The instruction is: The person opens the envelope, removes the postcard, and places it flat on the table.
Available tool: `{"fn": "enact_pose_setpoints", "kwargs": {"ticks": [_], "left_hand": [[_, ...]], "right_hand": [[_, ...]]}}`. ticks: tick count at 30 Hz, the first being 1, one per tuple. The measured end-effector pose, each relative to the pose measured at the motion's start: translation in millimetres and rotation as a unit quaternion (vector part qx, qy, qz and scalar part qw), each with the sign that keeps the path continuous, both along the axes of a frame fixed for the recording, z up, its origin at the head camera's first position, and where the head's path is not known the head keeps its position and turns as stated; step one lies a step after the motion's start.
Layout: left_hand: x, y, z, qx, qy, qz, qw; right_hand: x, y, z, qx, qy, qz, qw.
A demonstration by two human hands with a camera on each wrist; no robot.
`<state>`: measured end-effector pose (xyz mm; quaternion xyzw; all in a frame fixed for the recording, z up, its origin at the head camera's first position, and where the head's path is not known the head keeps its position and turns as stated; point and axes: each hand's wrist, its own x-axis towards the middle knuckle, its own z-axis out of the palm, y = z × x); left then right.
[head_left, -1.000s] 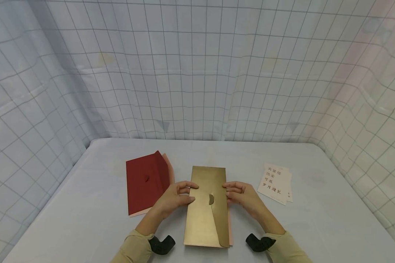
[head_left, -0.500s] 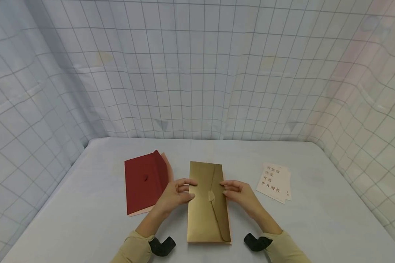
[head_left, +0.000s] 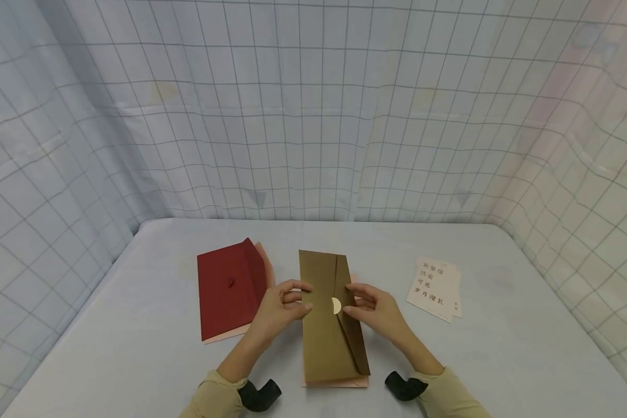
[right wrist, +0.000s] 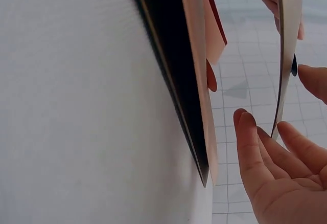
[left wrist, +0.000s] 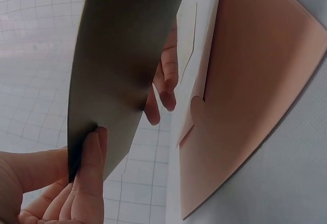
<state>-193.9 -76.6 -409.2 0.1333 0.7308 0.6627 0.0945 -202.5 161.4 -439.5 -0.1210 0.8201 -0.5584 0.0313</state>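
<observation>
A long gold envelope point(head_left: 321, 331) with a half-round tab is held off the table, tilted. My left hand point(head_left: 278, 310) pinches its left edge between thumb and fingers, as the left wrist view also shows. At the right edge, my right hand point(head_left: 377, 313) has its thumb near the tab on the front and fingers behind the edge. Below it a pink envelope point(left wrist: 245, 91) lies on the table, its lower edge showing past the gold one in the head view. The right wrist view catches the gold envelope point(right wrist: 288, 35) nearly edge-on.
To the left a red envelope point(head_left: 227, 293) lies over a pink one point(head_left: 265, 267). Two overlapping white cards point(head_left: 431, 290) with printed characters lie to the right. A white cloth covers the table point(head_left: 512, 348), and gridded curtains point(head_left: 324, 116) enclose its back and sides.
Both hands have raised and tilted the gold envelope, its far end shifting away and slightly left. More of the pink envelope beneath shows. My right thumb has moved left toward the tab.
</observation>
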Motion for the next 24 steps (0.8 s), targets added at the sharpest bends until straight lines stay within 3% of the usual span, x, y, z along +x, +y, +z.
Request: {"fn": "enact_pose_setpoints", "kwargs": {"ticks": [9, 15, 24], "left_hand": [[2.6, 2.5, 1.8, -0.001, 0.019, 0.007, 0.9998], [3.3, 3.3, 2.8, -0.001, 0.015, 0.014, 0.9998], [5.1, 4.9, 5.7, -0.013, 0.027, 0.024, 0.9993]], "right_hand": [[2.2, -2.7, -0.8, 0.035, 0.062, 0.020, 0.9973], [6.6, -5.3, 3.7, 0.080, 0.077, 0.034, 0.9932], [7.5, -8.4, 2.4, 0.085, 0.106, 0.043, 0.9898]]}}
